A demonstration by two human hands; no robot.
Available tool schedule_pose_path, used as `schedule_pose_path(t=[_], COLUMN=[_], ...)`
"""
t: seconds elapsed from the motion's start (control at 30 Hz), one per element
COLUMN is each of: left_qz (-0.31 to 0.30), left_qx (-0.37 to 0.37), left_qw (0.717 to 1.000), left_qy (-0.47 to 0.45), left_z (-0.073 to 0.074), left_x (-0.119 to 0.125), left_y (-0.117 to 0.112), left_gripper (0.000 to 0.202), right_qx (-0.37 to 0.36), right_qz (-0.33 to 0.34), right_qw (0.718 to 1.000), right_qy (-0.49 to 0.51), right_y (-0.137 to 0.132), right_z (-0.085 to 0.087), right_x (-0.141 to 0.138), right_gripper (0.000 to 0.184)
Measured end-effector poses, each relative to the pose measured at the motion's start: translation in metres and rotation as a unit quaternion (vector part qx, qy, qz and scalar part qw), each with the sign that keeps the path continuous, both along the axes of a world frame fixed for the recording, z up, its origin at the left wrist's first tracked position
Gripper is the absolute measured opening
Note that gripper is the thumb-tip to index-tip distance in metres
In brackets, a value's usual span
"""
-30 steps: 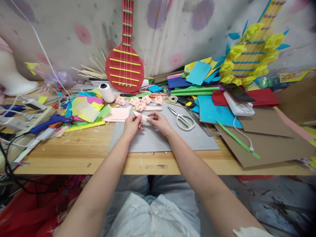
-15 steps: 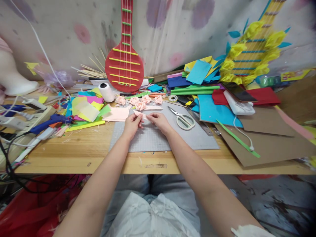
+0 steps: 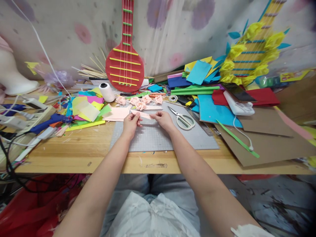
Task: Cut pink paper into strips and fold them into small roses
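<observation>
Fingers [image 3: 135, 118] of a crafter's left hand [image 3: 129, 127] grip one end of a pale pink paper strip [image 3: 145, 115] while the right hand [image 3: 164, 120] pinches the other, the length between them drawn out nearly straight over a gray cutting mat [image 3: 197, 140]. Both arms reach forward from the lower corners of the view and converge at the work, the left forearm [image 3: 101, 181] slanting up to the right, the right forearm [image 3: 197, 174] slanting up to the left. On the left hand, the thumb presses along the paper and the other fingers curl in beneath; the right hand is turned inward, its back largely toward the camera, its lower fingers partly hidden. A small tip of the strip shows beyond the left grasp. Just behind the hands sit crumpled pink paper flowers [image 3: 140, 104], with a stack of pink paper [image 3: 116, 114] near the left hand and scissors [image 3: 185, 121] lying on the mat to the right, near a red paper instrument [image 3: 124, 70] and a white thread spool [image 3: 107, 92] farther back
</observation>
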State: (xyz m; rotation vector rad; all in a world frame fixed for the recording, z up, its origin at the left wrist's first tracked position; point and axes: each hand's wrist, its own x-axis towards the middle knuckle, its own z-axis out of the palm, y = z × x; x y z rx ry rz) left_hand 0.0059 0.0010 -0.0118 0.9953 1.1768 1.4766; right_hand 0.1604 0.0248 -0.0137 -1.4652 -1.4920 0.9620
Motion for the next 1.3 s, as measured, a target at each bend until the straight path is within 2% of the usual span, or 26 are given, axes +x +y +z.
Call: schedule_pose_path(t=[0.13, 0.33, 0.4, 0.53, 0.63, 0.77, 0.87, 1.03, 1.3], left_qz=[-0.002, 0.01, -0.002, -0.022, -0.012, -0.02, -0.035, -0.026, -0.028], left_qx=[-0.002, 0.004, 0.007, 0.004, 0.011, 0.012, -0.005, -0.006, -0.006], left_qw=[1.0, 1.0, 1.0, 1.0, 1.0, 0.997, 0.997, 0.998, 0.998], left_qy=[-0.006, -0.019, -0.004, 0.012, -0.014, -0.079, -0.074, -0.061, -0.05], left_z=[0.0, -0.001, -0.001, 0.0, 0.002, 0.003, 0.001, 0.0, 0.002], left_x=[-0.001, -0.002, -0.002, -0.002, -0.002, -0.001, 0.001, 0.0, 0.0], left_y=[0.001, 0.001, 0.0, -0.001, 0.0, 0.002, 0.002, 0.002, 0.0], left_gripper=[0.027, 0.028, 0.03, 0.031, 0.031, 0.047, 0.056, 0.056, 0.059], right_qx=[0.006, 0.006, 0.012, 0.047, 0.054, 0.03, 0.028, 0.027, 0.032], right_qz=[-0.002, -0.014, 0.015, 0.094, 0.1, 0.118, 0.141, 0.17, 0.16], right_qw=[1.0, 0.998, 0.998, 0.992, 0.988, 0.985, 0.982, 0.979, 0.982], right_qy=[-0.011, 0.054, 0.062, 0.066, 0.107, 0.124, 0.124, 0.109, 0.094], right_y=[0.002, 0.004, 0.002, -0.004, -0.007, -0.011, -0.014, -0.017, -0.018], right_z=[-0.002, -0.002, -0.002, 0.0, 0.003, 0.007, 0.008, 0.007, 0.004], right_x=[0.003, 0.01, 0.007, -0.003, -0.004, -0.002, -0.006, -0.015, -0.014], right_gripper=[0.04, 0.05, 0.048, 0.031, 0.027, 0.027, 0.029, 0.032, 0.029])
